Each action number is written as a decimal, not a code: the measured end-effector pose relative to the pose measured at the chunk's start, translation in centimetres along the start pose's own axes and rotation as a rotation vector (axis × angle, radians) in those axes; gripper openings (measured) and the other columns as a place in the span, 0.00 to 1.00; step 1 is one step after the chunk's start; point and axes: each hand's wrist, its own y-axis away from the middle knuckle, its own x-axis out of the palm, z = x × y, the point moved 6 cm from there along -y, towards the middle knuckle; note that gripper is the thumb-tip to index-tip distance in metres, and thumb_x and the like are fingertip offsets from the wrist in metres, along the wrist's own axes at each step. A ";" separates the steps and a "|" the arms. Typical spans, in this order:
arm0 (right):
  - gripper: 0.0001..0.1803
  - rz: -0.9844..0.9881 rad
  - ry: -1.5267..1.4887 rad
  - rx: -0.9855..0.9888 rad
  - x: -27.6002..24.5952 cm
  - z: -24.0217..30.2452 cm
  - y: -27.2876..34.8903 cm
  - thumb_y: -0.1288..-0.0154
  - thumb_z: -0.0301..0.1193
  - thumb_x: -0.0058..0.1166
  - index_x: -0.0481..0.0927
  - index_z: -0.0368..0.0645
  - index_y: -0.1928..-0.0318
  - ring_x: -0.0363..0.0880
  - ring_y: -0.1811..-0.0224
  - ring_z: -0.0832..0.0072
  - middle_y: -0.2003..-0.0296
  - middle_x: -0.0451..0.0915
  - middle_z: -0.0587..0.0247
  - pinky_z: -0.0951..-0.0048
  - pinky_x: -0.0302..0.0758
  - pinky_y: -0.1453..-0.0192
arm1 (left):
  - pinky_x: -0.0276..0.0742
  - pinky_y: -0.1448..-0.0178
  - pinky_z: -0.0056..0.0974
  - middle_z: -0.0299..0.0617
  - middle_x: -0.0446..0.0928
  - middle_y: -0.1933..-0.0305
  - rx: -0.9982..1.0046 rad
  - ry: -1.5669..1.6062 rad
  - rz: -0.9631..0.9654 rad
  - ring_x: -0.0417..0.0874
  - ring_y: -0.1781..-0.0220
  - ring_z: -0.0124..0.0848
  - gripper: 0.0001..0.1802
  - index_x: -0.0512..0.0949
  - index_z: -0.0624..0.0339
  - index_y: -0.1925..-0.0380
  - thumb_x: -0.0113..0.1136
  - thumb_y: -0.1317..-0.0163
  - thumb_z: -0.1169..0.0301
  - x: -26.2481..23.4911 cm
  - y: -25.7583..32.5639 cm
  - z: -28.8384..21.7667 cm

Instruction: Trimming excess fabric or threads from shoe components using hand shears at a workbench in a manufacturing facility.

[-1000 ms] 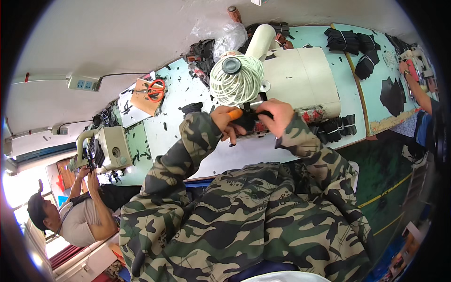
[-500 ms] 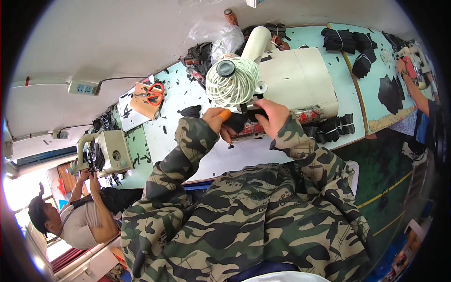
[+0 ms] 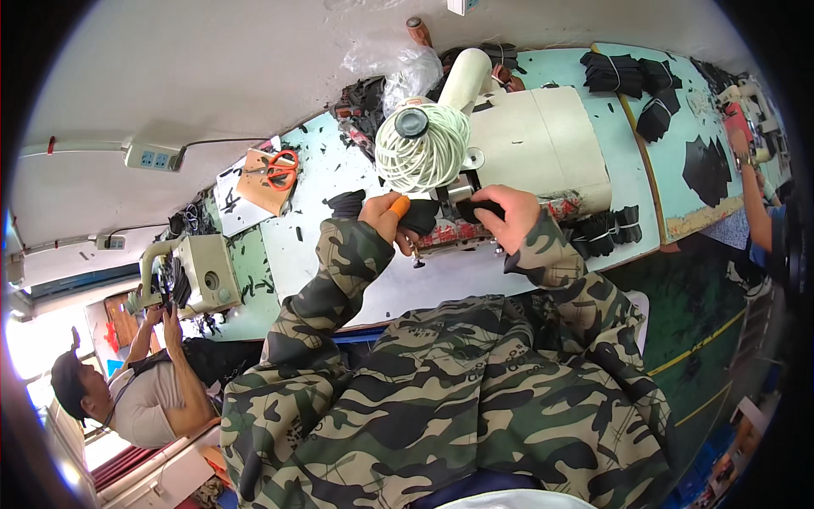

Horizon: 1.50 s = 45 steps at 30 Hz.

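My left hand [image 3: 383, 215], with an orange finger cover, is closed on a folded stack of black pieces [image 3: 419, 217] just in front of the machine's head. On the other side, my right hand [image 3: 515, 215] pinches a black piece [image 3: 476, 209] between thumb and fingers. Between my hands shows a metal part [image 3: 459, 188] of the cream machine [image 3: 543, 140]. Above them a coil of whitish cord [image 3: 419, 153] hangs round the machine's top and hides part of its head. A small fan of black pieces [image 3: 347, 203] lies left of my left hand.
Orange-handled scissors [image 3: 281, 172] lie on brown card at the left. Tied black bundles [image 3: 612, 75] are at the back right, others [image 3: 606, 232] beside the machine. Black scraps dot the pale table [image 3: 318, 254]. A person [image 3: 161, 399] works at the left machine; another's arm [image 3: 750, 191] is far right.
My right hand has drawn away to the right with the black piece, baring the metal part. My left hand has shifted slightly left. At far right, the other person's arm has moved.
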 end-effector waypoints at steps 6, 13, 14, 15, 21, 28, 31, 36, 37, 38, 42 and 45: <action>0.10 0.005 0.070 -0.029 1.3 -0.5 -0.5 0.48 0.26 0.53 0.75 0.40 0.62 0.75 0.66 0.54 0.68 0.76 0.51 0.65 0.72 0.61 | 0.69 0.88 0.28 0.48 0.77 0.76 -0.236 0.099 0.215 0.80 0.81 0.34 0.14 0.70 0.65 0.62 0.39 0.35 0.66 4.0 -0.5 -0.9; 0.11 0.022 -0.059 0.030 -0.3 -0.1 0.2 0.49 0.26 0.54 0.75 0.39 0.63 0.76 0.64 0.56 0.65 0.77 0.51 0.67 0.73 0.60 | 0.66 0.89 0.26 0.45 0.76 0.79 -0.107 -0.064 0.013 0.78 0.85 0.32 0.14 0.70 0.64 0.62 0.36 0.35 0.67 0.4 0.7 -0.9; 0.11 0.032 -0.097 0.031 -0.3 -0.2 0.3 0.49 0.26 0.54 0.75 0.39 0.63 0.76 0.64 0.56 0.66 0.77 0.51 0.67 0.73 0.60 | 0.66 0.89 0.26 0.45 0.76 0.79 -0.108 -0.062 0.016 0.78 0.85 0.32 0.14 0.70 0.64 0.62 0.36 0.35 0.67 1.2 0.5 -1.0; 0.11 0.027 -0.079 -0.036 -0.1 0.0 0.2 0.50 0.25 0.55 0.75 0.39 0.62 0.76 0.65 0.56 0.66 0.76 0.52 0.67 0.72 0.60 | 0.65 0.89 0.26 0.46 0.76 0.78 -0.125 -0.045 0.049 0.79 0.85 0.32 0.14 0.70 0.64 0.61 0.36 0.35 0.67 2.6 0.2 -1.1; 0.14 -0.029 -0.009 -0.020 0.5 -0.3 -0.1 0.49 0.26 0.55 0.74 0.40 0.59 0.76 0.64 0.56 0.66 0.77 0.51 0.67 0.73 0.60 | 0.71 0.85 0.28 0.47 0.77 0.75 -0.186 0.148 0.126 0.80 0.81 0.33 0.13 0.69 0.64 0.58 0.38 0.34 0.67 1.2 -0.3 -0.6; 0.11 0.038 -0.049 0.053 -1.2 -0.2 0.3 0.48 0.25 0.54 0.76 0.37 0.61 0.78 0.71 0.68 0.70 0.79 0.55 0.73 0.72 0.64 | 0.72 0.84 0.28 0.51 0.78 0.73 -0.117 -0.022 0.040 0.81 0.80 0.35 0.14 0.69 0.65 0.60 0.37 0.34 0.67 0.5 0.6 -0.6; 0.12 0.148 -0.121 0.167 -0.6 -1.0 0.3 0.48 0.25 0.54 0.76 0.38 0.61 0.78 0.70 0.67 0.69 0.78 0.55 0.73 0.72 0.64 | 0.71 0.85 0.28 0.50 0.78 0.75 -0.131 0.007 0.034 0.80 0.81 0.35 0.13 0.69 0.66 0.62 0.37 0.34 0.68 1.8 -0.1 -0.4; 0.14 0.026 -0.018 -0.062 0.9 -0.6 -0.4 0.50 0.27 0.55 0.75 0.39 0.60 0.76 0.65 0.56 0.67 0.77 0.51 0.67 0.73 0.60 | 0.72 0.83 0.27 0.50 0.78 0.73 -0.195 -0.015 0.142 0.81 0.79 0.35 0.13 0.69 0.64 0.60 0.40 0.35 0.66 3.1 -0.8 -0.9; 0.14 -0.007 -0.078 -0.051 0.8 -0.4 -0.3 0.50 0.27 0.55 0.75 0.39 0.60 0.77 0.64 0.56 0.66 0.77 0.51 0.67 0.73 0.60 | 0.73 0.82 0.27 0.50 0.78 0.72 -0.178 0.059 0.188 0.81 0.78 0.36 0.13 0.69 0.65 0.59 0.41 0.34 0.65 1.8 -0.7 -0.2; 0.14 -0.011 -0.078 -0.049 0.6 -0.5 -0.1 0.50 0.27 0.55 0.75 0.39 0.60 0.77 0.64 0.56 0.66 0.77 0.51 0.67 0.73 0.60 | 0.73 0.82 0.27 0.50 0.78 0.72 -0.180 0.056 0.192 0.81 0.78 0.36 0.13 0.69 0.65 0.59 0.41 0.34 0.65 1.6 -0.5 0.1; 0.15 0.065 -0.069 0.083 -0.4 -0.9 0.2 0.48 0.27 0.55 0.75 0.38 0.58 0.78 0.66 0.65 0.67 0.78 0.53 0.71 0.73 0.61 | 0.74 0.82 0.30 0.51 0.78 0.73 -0.181 0.155 0.076 0.82 0.78 0.37 0.14 0.69 0.65 0.59 0.39 0.34 0.65 1.1 0.2 0.1; 0.14 0.090 -0.043 0.066 -0.5 -1.0 0.2 0.48 0.27 0.55 0.75 0.37 0.59 0.78 0.66 0.66 0.66 0.78 0.52 0.72 0.72 0.61 | 0.71 0.86 0.31 0.50 0.77 0.77 -0.226 -0.024 0.056 0.80 0.82 0.36 0.13 0.68 0.65 0.60 0.38 0.34 0.67 1.2 0.0 -0.3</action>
